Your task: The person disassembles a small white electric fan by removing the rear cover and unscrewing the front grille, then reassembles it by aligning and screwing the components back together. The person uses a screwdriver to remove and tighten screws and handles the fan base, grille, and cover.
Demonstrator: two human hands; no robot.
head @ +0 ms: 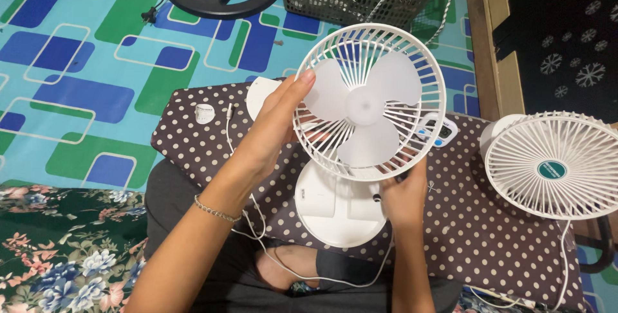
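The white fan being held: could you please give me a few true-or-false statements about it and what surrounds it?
1. The left hand grips the rim of the fan. True.
2. The fan's blades are black. False: the three blades are white, inside a white cage.
3. A second fan lies to the right on the dotted cushion. True.
4. The right hand rests flat on the floor mat. False: it holds the fan low down, near its round base.
5. The fan's front grille is fitted. False: the blades are uncovered.
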